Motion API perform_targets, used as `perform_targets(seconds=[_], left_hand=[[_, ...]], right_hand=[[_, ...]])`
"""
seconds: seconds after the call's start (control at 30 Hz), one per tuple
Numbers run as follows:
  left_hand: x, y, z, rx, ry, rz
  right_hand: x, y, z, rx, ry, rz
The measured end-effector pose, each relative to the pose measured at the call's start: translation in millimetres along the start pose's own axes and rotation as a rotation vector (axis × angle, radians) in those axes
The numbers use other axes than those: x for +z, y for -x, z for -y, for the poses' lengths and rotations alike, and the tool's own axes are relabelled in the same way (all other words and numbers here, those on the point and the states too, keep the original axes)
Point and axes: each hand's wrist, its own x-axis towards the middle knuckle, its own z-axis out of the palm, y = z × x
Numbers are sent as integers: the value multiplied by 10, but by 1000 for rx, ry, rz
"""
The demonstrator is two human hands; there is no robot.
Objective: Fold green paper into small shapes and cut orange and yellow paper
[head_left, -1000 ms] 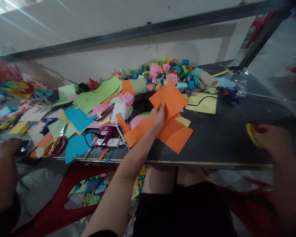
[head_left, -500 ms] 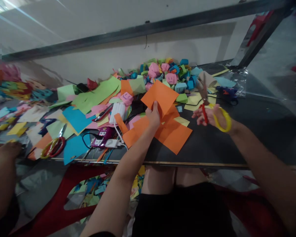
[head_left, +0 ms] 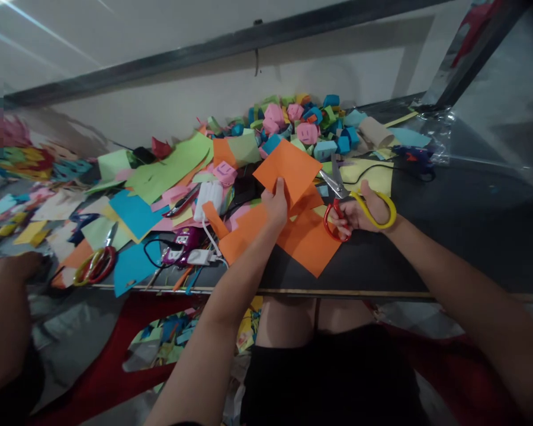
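Note:
My left hand [head_left: 275,204] pinches a square sheet of orange paper [head_left: 288,168] by its near edge, thumb on top, and holds it above the table. In my right hand [head_left: 355,213] is a pair of scissors [head_left: 335,183] with one red and one yellow handle; my fingers are through the loops. Its blades stand apart and point left, with their tips close to the right corner of the orange sheet. Whether they touch the paper I cannot tell. More orange paper [head_left: 313,242] lies on the table below my left hand.
Small folded paper pieces [head_left: 306,133] are heaped along the wall. To the left lie green paper [head_left: 173,165], a white power adapter [head_left: 208,201], a purple gadget [head_left: 182,245] and another pair of scissors [head_left: 95,263]. A co-worker's hand [head_left: 15,269] is at the far left.
My right hand has brought the scissors left and down, from upright to pointing at the orange sheet's right corner. My left hand keeps the sheet in nearly the same place.

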Motion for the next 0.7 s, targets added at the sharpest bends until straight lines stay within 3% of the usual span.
perform_targets(seconds=[0.7], left_hand=[[33,-5,-47,-51,-14,-28]], right_hand=[[-149,-95,-179,-78,-35,106]])
